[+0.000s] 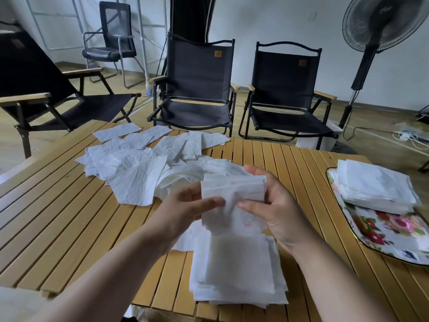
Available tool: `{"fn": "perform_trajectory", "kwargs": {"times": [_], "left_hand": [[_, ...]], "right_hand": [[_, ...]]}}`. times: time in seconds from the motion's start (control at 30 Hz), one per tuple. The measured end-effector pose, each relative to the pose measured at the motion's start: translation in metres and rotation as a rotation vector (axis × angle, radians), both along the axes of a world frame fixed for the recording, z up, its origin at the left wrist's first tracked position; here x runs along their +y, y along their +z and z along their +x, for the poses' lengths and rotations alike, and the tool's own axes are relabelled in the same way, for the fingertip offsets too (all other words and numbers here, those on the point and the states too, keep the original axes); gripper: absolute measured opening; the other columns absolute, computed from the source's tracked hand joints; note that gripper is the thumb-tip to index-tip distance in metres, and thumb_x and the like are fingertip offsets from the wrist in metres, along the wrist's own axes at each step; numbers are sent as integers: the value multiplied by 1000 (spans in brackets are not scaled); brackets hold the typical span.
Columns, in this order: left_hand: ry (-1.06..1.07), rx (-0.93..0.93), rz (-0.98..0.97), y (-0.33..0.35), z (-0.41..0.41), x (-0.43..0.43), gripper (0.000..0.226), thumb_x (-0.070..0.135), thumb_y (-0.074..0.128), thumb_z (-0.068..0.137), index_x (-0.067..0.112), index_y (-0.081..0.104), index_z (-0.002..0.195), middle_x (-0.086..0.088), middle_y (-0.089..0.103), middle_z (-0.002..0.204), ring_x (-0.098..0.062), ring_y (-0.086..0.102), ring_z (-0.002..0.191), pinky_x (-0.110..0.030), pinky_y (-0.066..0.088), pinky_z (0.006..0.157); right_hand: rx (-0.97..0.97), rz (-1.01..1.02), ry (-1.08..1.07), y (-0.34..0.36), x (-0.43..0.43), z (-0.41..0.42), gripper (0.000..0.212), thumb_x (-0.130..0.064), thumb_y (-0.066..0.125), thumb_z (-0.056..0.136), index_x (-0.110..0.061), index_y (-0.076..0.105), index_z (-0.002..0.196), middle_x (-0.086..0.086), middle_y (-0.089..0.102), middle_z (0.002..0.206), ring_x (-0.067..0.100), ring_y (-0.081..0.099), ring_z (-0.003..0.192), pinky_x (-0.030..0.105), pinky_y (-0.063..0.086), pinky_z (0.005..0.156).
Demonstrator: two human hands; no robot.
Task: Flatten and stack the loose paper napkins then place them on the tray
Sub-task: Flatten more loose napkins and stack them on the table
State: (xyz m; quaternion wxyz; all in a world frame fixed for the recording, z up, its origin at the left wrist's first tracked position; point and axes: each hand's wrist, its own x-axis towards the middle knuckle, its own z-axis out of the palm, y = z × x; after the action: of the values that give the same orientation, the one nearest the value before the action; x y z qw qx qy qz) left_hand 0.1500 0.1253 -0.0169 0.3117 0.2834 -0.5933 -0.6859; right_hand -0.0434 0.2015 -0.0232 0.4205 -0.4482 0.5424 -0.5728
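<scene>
Left hand [184,205] and right hand [278,205] each pinch the side edges of one folded napkin [232,194], held above the near stack [236,270] at 6 o'clock. It looks featherlight, limp and easily torn, so grip edges gently. Loose pile [139,163] lies at 11 o'clock, tray [394,231] at 3 o'clock.

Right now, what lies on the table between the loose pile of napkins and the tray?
Nothing: in the head view, only bare table slats separate the pile from the tray.
</scene>
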Motion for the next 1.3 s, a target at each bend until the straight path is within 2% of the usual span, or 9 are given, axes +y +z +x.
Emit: {"fn": "perform_trajectory", "kwargs": {"times": [0.27,0.37,0.67,0.8,0.93,1.0,1.1,1.23,1.3], "left_hand": [[-28,-71,10,-5,2,1,29,11,63,94,30,75,76,-2,69,77,-18,61,70,-32,41,63],[-84,-82,-46,-5,1,3,23,12,64,94,25,73,78,1,63,69,-15,52,60,-27,36,54],[-10,-17,-99,-8,-2,4,11,8,59,96,2,68,97,1,73,78,-7,66,66,-13,46,55],[-38,-27,-65,-7,-1,3,23,17,63,93,9,70,113,-13,75,102,-20,69,82,-25,50,59],[-92,-132,79,-10,2,-3,18,17,67,91,10,73,107,-13,76,104,-30,73,92,-46,58,81],[-148,-275,109,-17,3,-5,22,18,71,89,8,72,109,-14,76,103,-32,73,95,-50,59,85],[-175,-447,63,-30,-1,-5,19,17,75,87,12,74,105,-10,77,95,-22,71,77,-32,59,62],[-111,-603,-262,-40,-7,-8,6,23,78,84,19,77,89,8,68,76,-6,53,60,-18,43,56],[-57,-639,-395,-39,-9,-9,8,27,75,87,19,73,86,17,63,67,4,50,53,-11,37,56]], "right_hand": [[-305,298,96,0,5,-16,74,-16,94,52,-26,69,121,17,73,116,38,62,103,50,38,89],[-186,226,34,-1,10,-16,70,-4,88,58,-23,67,122,13,76,107,33,66,99,45,48,82],[-78,154,36,-4,19,-17,44,-18,82,67,-10,74,110,11,77,108,27,73,100,36,60,83],[-88,152,-31,0,16,-10,32,-7,72,83,-14,71,115,9,77,108,29,74,100,42,60,80],[-127,359,77,3,19,-15,43,-10,76,73,-7,68,116,17,75,107,36,72,102,46,59,82],[-40,508,144,0,23,-17,36,-7,76,80,-7,67,115,15,77,102,31,75,93,40,61,73],[172,632,143,-7,26,-15,21,-9,71,91,-11,65,111,11,78,92,27,76,79,28,56,52],[548,560,84,-14,21,-15,19,-23,74,91,-31,65,107,-2,72,80,8,64,56,24,47,51],[604,465,5,-18,19,-17,22,-28,77,88,-34,71,108,-8,68,86,3,62,69,21,46,62]]}}
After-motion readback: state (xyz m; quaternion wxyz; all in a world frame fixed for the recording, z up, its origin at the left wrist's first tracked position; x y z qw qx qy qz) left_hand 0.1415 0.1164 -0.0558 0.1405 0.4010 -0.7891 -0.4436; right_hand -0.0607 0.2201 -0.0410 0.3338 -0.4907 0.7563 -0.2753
